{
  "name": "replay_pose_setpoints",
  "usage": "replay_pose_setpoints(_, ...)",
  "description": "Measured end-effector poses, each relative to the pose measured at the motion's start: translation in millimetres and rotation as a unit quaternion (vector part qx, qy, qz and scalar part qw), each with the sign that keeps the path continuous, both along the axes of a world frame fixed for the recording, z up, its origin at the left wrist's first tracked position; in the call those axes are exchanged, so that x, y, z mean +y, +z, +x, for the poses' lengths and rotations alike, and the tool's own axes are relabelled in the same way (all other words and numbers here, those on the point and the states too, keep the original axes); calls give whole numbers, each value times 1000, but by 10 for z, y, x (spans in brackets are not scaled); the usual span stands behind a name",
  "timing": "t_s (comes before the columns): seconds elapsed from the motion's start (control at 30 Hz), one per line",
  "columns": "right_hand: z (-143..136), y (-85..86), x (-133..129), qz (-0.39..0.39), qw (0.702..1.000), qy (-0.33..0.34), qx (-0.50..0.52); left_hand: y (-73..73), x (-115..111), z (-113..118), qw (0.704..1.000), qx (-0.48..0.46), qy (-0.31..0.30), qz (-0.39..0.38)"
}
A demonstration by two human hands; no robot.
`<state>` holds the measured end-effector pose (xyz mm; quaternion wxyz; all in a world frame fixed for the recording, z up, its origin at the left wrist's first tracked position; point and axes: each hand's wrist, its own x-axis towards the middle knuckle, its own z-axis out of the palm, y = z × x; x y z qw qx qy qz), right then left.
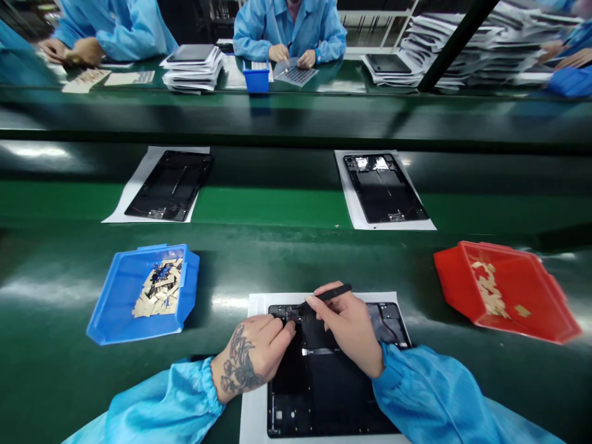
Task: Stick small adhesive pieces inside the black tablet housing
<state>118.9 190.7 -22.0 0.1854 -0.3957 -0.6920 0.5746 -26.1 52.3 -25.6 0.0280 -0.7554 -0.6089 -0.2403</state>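
Tablet housing point(335, 394): black, rectangular, found lying flat at the lower centre of the frame, inner side facing up and exposed. Small fittings lined its upper edge; a dark cable curved down near its upper right corner. A pale, narrow strip ran crosswise above its middle, and small white squares showed at its lower left. Tweezers point(335, 292): black, slender, held at a slant, rear end to the upper right, tip over the housing's upper left; tip contact could not be determined.
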Motion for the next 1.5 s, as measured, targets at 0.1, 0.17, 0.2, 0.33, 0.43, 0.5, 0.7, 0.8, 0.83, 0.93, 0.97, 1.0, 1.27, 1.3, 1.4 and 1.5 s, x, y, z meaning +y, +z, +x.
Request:
replay_pose_setpoints(0.1,-5,8,0,6,1000,2,1,7,5,0,1000,-5,3,0)
replay_pose_setpoints(0.17,-11,17,2,10,1000,3,-2,13,10,-2,1000,-11,4,-2)
replay_pose_setpoints(0.2,-14,20,4,12,1000,3,-3,14,12,-3,1000,-13,5,-2)
replay_pose_setpoints(0.33,-25,24,8,12,1000,1,-6,1,16,-6,1000,-16,7,-5)
replay_pose_setpoints(0.43,-29,27,8,13,1000,3,-7,-17,12,-4,1000,-16,4,-8)
replay_pose_setpoints(0.5,-28,30,8,14,1000,3,-8,-23,10,0,1000,-15,4,-6)
replay_pose_setpoints(0.7,-25,37,15,18,1000,5,-10,5,17,7,1000,-11,11,-10)
replay_pose_setpoints(0.8,-26,48,13,18,1000,6,-7,32,27,5,999,-21,26,-9)
replay_pose_setpoints(0.83,-26,53,11,16,1000,5,-6,38,29,4,999,-25,36,-8)
replay_pose_setpoints(0.93,-27,60,2,11,1000,3,-4,45,33,7,997,-20,71,-10)
replay_pose_setpoints(0.97,-28,58,-1,10,1000,3,-4,44,33,8,997,-12,80,-15)
replay_pose_setpoints(1.0,-30,54,-4,9,1000,3,-3,43,33,10,996,-3,86,-22)
replay_pose_setpoints(1.27,-13,63,9,52,998,31,-25,37,50,30,992,68,95,-39)
replay_pose_setpoints(1.3,-9,71,11,68,996,44,-29,35,50,32,992,71,98,-36)
replay_pose_setpoints(1.4,-1,81,8,146,985,84,-28,25,42,38,992,71,103,-27)
replay_pose_setpoints(1.5,15,79,5,234,966,107,-9,8,28,43,992,66,108,-24)
